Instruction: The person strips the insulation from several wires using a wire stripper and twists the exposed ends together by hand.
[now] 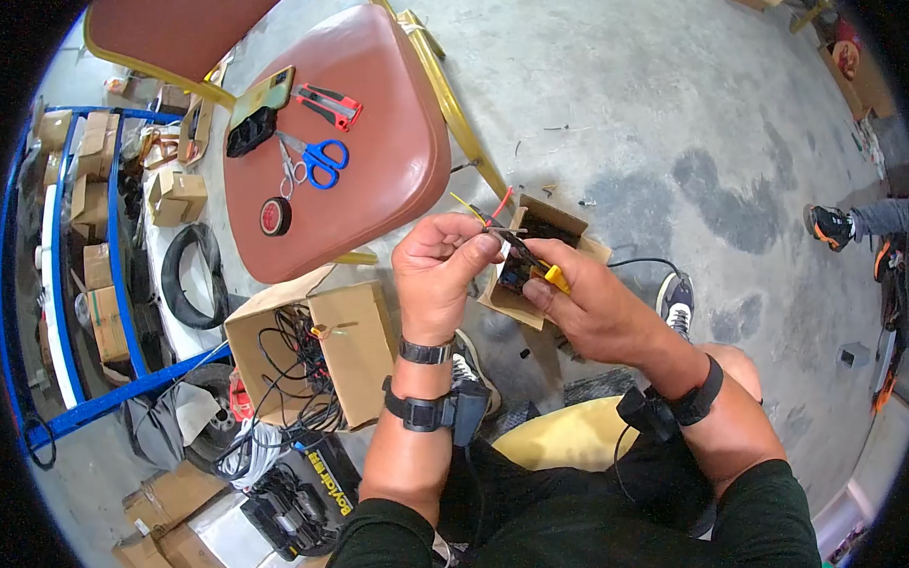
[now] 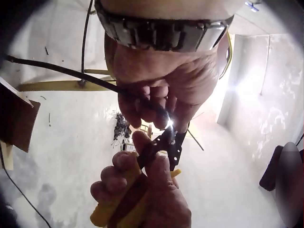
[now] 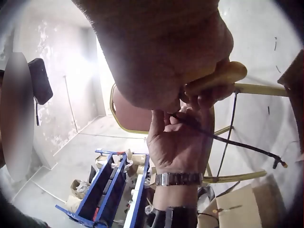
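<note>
In the head view the left hand (image 1: pixel 436 270) pinches a cable end from which thin red (image 1: pixel 502 204) and yellow (image 1: pixel 464 203) wires stick out. The right hand (image 1: pixel 600 304) grips a black tool with yellow handles (image 1: pixel 555 277), its jaws at the wires by the left fingertips. The left wrist view shows the tool's black metal head (image 2: pixel 166 146) against the left hand's (image 2: pixel 164 85) fingers. A black cable (image 3: pixel 232 141) runs out from the left hand (image 3: pixel 178 142) in the right wrist view. Whether the jaws are closed on a wire is hidden.
A chair seat (image 1: pixel 369 137) holds blue scissors (image 1: pixel 325 164), a red cutter (image 1: pixel 330 106), a tape roll (image 1: pixel 275 216) and a phone (image 1: pixel 272 91). An open box (image 1: pixel 354 323) with black cables stands left; a smaller box (image 1: pixel 515 304) lies beneath the hands. Blue shelving (image 1: pixel 123 245) stands farther left.
</note>
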Motion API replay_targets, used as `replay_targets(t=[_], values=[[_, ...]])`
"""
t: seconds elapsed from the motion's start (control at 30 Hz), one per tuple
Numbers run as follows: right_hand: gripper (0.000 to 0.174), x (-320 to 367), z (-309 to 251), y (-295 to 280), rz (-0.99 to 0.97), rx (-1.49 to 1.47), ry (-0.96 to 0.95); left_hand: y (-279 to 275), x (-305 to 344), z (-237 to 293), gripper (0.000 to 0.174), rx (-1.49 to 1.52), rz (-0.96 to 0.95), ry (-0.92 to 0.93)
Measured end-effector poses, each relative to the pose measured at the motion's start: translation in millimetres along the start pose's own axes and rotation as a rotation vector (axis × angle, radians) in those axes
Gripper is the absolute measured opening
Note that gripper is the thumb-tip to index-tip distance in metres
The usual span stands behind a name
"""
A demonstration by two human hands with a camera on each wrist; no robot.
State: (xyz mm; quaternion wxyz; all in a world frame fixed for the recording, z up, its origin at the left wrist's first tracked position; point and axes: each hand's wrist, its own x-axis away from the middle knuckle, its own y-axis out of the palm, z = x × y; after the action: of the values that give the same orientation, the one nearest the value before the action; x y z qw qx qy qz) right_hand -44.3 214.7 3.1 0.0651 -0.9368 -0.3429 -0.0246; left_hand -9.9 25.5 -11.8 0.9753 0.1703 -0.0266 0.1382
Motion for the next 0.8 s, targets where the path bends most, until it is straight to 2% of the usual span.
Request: replay_targets(t=[0.37, 0.63, 0.8], values=[[0.041, 5, 5, -1, -0.027, 0.061, 0.035, 4, 4, -3, 0.010, -0.160, 0.050, 0.027], [0.048, 7, -5, -11, -0.141, 0.018, 0.063, 7, 4, 9, 0.014, -0.264, 0.041, 0.030], [0.051, 9, -10, -15, -0.200, 0.034, 0.118, 6, 3, 13, 0.010, -0.346, 0.007, 0.076]])
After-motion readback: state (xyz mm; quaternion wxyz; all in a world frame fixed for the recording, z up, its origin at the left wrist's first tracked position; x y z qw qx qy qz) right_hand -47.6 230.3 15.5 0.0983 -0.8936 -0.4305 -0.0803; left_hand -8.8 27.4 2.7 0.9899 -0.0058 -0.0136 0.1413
